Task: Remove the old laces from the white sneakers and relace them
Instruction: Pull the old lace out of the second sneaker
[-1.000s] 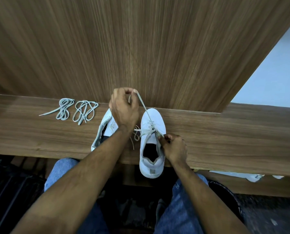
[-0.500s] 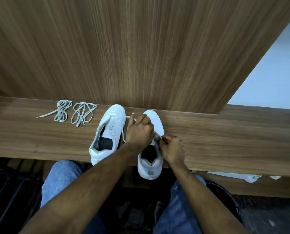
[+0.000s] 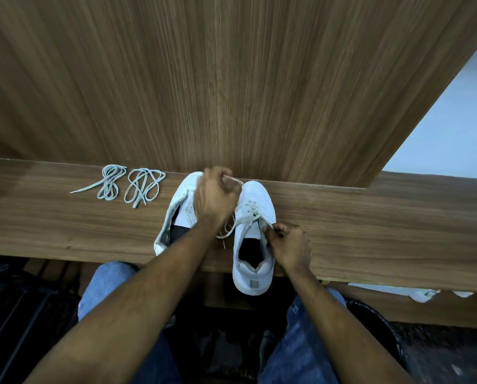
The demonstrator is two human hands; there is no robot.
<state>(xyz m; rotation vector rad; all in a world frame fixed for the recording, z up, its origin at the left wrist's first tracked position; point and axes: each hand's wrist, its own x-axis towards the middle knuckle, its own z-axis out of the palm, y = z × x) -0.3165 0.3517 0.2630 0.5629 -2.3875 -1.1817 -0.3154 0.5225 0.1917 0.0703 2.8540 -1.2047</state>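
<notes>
Two white sneakers stand side by side on a narrow wooden ledge (image 3: 370, 217). The right sneaker (image 3: 255, 234) points away from me, its heel over the front edge, and a white lace (image 3: 231, 225) runs through its lower eyelets. My left hand (image 3: 213, 196) is closed on one end of that lace and holds it up near the toe. My right hand (image 3: 288, 243) pinches the lace at the sneaker's right eyelets. The left sneaker (image 3: 176, 214) is partly hidden under my left arm.
Two coiled grey-white laces (image 3: 111, 185) (image 3: 143, 188) lie on the ledge to the left of the sneakers. A wood panel (image 3: 231, 79) rises right behind the ledge. My knees in blue jeans (image 3: 309, 328) are under the ledge; white scraps (image 3: 423, 293) lie at lower right.
My left hand rose from the sneaker's tongue toward the toe, pulling the lace end taut. A second ago it held the lace even higher. My right hand stayed at the eyelets.
</notes>
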